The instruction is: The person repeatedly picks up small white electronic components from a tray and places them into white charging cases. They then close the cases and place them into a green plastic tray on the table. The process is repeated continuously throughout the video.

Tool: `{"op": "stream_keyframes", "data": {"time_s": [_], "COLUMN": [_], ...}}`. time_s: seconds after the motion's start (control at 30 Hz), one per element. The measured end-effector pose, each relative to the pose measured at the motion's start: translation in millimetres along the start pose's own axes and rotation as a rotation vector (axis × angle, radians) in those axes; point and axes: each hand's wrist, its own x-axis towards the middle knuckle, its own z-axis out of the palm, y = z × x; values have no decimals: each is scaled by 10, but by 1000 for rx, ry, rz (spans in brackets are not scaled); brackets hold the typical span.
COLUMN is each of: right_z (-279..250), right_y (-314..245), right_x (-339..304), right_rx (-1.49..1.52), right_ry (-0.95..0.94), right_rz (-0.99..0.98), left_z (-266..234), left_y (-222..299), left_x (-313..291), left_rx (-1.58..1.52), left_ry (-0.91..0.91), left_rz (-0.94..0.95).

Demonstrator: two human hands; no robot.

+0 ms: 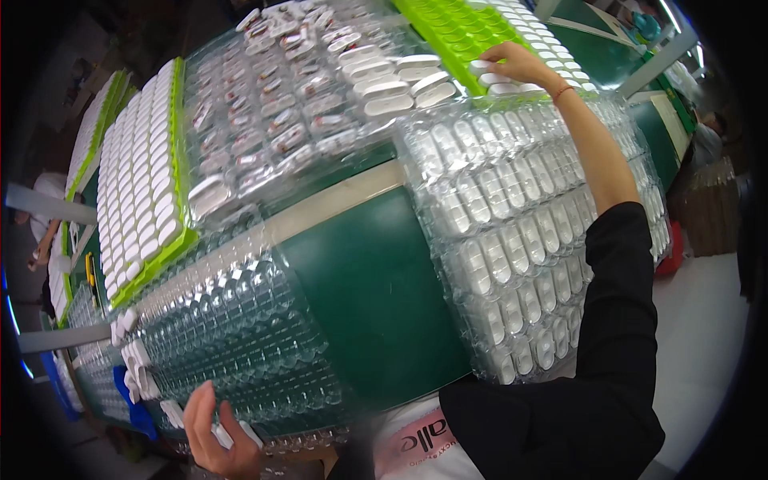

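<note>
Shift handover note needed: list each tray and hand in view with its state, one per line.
right hand: closed on white cases at the far green tray
left hand: gripping white cases at the near edge
far green tray: partly filled
left green tray: full of white cases
right clear tray: filled with white cases
near clear tray: mostly empty
middle clear tray: filled, parts jumbled
</note>
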Motion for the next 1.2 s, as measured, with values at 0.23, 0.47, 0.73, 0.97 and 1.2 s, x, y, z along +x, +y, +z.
{"op": "stream_keyframes", "data": {"time_s": [0.23, 0.47, 0.73, 0.97, 1.2], "right_z": [-364, -216, -149, -147, -142], "right_y": [583, -783, -2015, -2126, -2107], "right_x": [-106, -223, -964, -1326, -1501], "right_rx": [8, 6, -69, -122, -84], "right_ry": [165, 84, 33, 19, -11], "right_rz": [-113, -310, -461, -466, -430], "left_z": [-659, -749, -495, -531, -677], "left_y": [-1066, -1059, -1133, -1814, -2694], "left_x": [-971, -1694, -1653, -1597, -1440], "left_rx": [373, 214, 333, 423, 505], "left_ry": [139, 169, -13, 134, -169], "left_rz": [-633, -991, -920, -892, -987]}}
